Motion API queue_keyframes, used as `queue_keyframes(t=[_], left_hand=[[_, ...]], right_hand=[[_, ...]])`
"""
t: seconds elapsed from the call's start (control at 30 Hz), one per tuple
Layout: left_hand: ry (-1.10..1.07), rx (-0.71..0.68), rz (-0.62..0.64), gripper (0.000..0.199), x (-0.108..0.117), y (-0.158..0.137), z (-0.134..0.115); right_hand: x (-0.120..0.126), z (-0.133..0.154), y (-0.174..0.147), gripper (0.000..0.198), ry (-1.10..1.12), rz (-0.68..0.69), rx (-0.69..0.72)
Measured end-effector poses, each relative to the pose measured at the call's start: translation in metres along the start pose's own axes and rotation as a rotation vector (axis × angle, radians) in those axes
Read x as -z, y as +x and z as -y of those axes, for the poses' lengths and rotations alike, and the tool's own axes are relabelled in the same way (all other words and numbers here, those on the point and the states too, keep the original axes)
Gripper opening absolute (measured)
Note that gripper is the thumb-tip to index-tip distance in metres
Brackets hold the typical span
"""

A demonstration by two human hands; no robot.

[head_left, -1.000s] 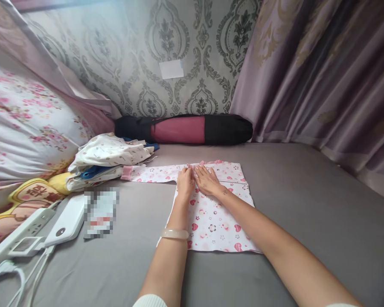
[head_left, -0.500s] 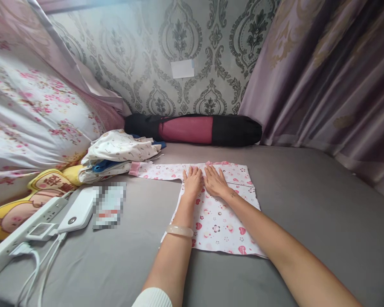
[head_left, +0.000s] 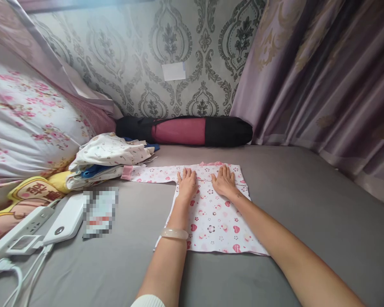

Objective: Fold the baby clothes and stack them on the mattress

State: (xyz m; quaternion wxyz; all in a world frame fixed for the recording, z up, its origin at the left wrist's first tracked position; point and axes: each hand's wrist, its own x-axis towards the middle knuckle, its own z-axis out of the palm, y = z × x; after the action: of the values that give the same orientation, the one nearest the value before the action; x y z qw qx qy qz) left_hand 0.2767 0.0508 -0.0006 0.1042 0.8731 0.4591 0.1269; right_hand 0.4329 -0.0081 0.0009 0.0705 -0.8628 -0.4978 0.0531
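A white long-sleeved child's top (head_left: 211, 221) with pink hearts and flowers lies flat on the grey sheet. One sleeve, with a pink cuff, stretches left; on the right side no sleeve sticks out, and the right edge is straight. My left hand (head_left: 187, 183) rests palm down on the cloth near the base of that sleeve, fingers spread. Also palm down, my right hand (head_left: 224, 181) lies on the upper right part of the top, its fingers apart. Pink trim shows at the top edge beyond it.
Left of the top are a pile of folded clothes (head_left: 109, 151), a white power bank (head_left: 67, 219), a power strip (head_left: 19, 232) with cables, a blurred packet (head_left: 101, 211) and a yellow cushion (head_left: 28, 194). A black and red rolled bag (head_left: 179, 130) lies along the wall.
My right hand has slid right across the top, away from my left hand, which stays near the sleeve base. The whole view has shifted slightly.
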Motion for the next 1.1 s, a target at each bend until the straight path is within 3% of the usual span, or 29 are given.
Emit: queue_keyframes(t=[0.3, 0.4, 0.6, 0.77, 1.1], left_hand=[[-0.013, 0.008, -0.027, 0.041, -0.004, 0.001, 0.000], [0.014, -0.011, -0.055, 0.041, -0.003, 0.000, -0.002], [0.032, -0.145, -0.064, 0.040, -0.008, 0.001, -0.012], [0.016, -0.133, 0.003, 0.048, -0.013, 0.001, -0.014], [0.000, -0.118, 0.015, 0.049, -0.013, 0.000, -0.014]], right_hand=[[0.011, -0.038, 0.007, 0.069, -0.054, -0.021, -0.075], [0.014, -0.035, 0.005, 0.067, -0.065, -0.038, -0.052], [0.017, -0.018, 0.009, 0.060, -0.037, -0.034, 0.197], [0.014, -0.019, 0.018, 0.058, -0.025, 0.006, 0.193], [0.009, -0.019, 0.022, 0.058, -0.045, 0.013, 0.172]])
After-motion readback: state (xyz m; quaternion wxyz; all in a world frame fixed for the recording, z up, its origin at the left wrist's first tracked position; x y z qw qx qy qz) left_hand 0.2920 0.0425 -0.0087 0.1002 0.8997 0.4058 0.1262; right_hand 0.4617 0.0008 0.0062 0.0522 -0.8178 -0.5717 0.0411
